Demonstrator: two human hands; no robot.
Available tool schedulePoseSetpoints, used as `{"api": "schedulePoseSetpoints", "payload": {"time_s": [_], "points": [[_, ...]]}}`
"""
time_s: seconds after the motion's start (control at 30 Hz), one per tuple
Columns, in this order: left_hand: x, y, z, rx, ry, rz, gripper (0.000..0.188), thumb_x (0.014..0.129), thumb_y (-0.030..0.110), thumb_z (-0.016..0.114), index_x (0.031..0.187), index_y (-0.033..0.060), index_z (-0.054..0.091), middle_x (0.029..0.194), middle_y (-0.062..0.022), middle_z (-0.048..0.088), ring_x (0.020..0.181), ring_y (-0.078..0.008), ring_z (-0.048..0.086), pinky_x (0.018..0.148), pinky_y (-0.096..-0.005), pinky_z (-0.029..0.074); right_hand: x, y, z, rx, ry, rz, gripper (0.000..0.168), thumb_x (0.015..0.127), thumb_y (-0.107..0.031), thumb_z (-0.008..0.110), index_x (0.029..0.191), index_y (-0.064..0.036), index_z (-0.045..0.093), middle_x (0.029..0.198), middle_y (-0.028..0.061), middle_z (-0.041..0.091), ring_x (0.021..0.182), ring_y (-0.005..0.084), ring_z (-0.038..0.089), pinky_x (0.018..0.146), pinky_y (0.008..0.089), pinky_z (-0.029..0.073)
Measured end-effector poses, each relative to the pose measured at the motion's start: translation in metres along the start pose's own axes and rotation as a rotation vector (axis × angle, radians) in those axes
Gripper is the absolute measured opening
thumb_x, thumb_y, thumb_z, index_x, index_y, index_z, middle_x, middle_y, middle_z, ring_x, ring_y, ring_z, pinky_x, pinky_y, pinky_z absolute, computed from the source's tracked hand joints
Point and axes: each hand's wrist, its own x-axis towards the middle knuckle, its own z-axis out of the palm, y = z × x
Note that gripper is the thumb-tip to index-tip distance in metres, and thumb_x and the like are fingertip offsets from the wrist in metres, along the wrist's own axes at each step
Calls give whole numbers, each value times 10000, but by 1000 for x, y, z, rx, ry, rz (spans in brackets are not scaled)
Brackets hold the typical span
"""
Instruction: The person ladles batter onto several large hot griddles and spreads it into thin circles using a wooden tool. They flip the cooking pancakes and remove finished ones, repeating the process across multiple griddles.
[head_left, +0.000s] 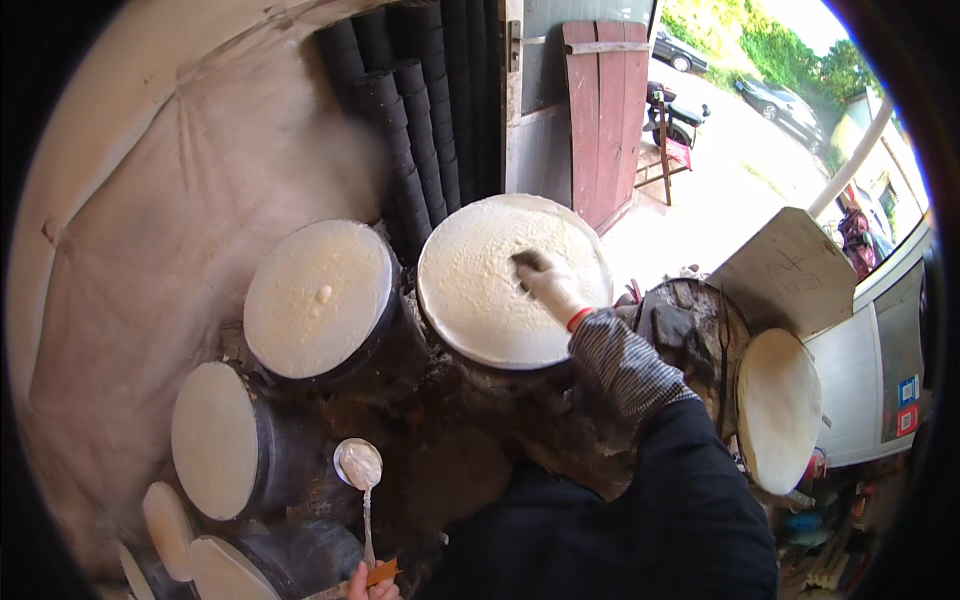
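My right hand (551, 289), in a pale knit glove with a red cuff, reaches onto a large round griddle (480, 330) coated with a rough layer of pale batter. Dark patches show at its fingertips; whether they are stained glove or a small tool is unclear. At the bottom edge my left hand (373, 591), bare, grips the handle of a metal ladle (360, 465) with pale batter in its bowl. A flat orange-brown piece (384, 572) is also at those fingers. Left of the large griddle, a second griddle (315, 300) bears a pale sheet with a small lump of batter on it.
More pale-topped round griddles (215, 442) curve along the left. Stacked black coal briquettes (405, 142) stand behind. On the right are a sooty stove top (682, 322), a metal poker (723, 360), an upright board (787, 274) and a pale round sheet (780, 412).
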Motion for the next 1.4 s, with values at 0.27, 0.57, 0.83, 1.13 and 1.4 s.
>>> {"api": "schedulePoseSetpoints", "payload": {"time_s": [0.27, 0.57, 0.83, 1.13, 1.4], "points": [[25, -18, 64, -70, 111, 6, 554, 949, 512, 299, 582, 102, 359, 417, -25, 311, 296, -150, 324, 262, -248, 297, 129, 56, -74, -900, 188, 251, 554, 826, -320, 612, 1325, -180, 416, 1394, 118, 369, 1272, 293, 375, 1019, 391, 370], [28, -27, 82, 30, 170, 49, 524, 972, 447, 269, 617, 80, 388, 413, -26, 322, 290, -143, 327, 251, -239, 304, 128, 25, -96, -812, 57, 234, 258, 843, -330, 598, 1037, -166, 649, 1144, 113, 571, 1057, 274, 564, 877, 363, 472], [7, -28, 52, 53, 87, 96, 493, 975, 418, 281, 666, 58, 418, 436, -27, 347, 289, -146, 329, 253, -249, 309, -8, -55, -90, -311, 312, -444, 174, 862, -206, 600, 982, -86, 636, 897, 83, 651, 805, 219, 632, 710, 293, 509], [4, -23, -33, 54, -245, -66, 380, 973, 307, 354, 1071, -1, 554, 625, -55, 432, 408, -124, 417, 343, -248, 382, -192, -152, -170, -332, 519, -523, 218, 865, -229, 607, 987, -54, 651, 878, 70, 680, 754, 148, 638, 692, 266, 503], [-12, -52, -3, 349, -22, -157, 449, 964, 378, 335, 634, 80, 402, 450, -32, 312, 322, -148, 320, 270, -251, 312, -278, -117, -326, -843, 660, -179, 280, 875, -309, 578, 1116, -169, 609, 958, 20, 675, 857, 150, 641, 759, 285, 511]]}}
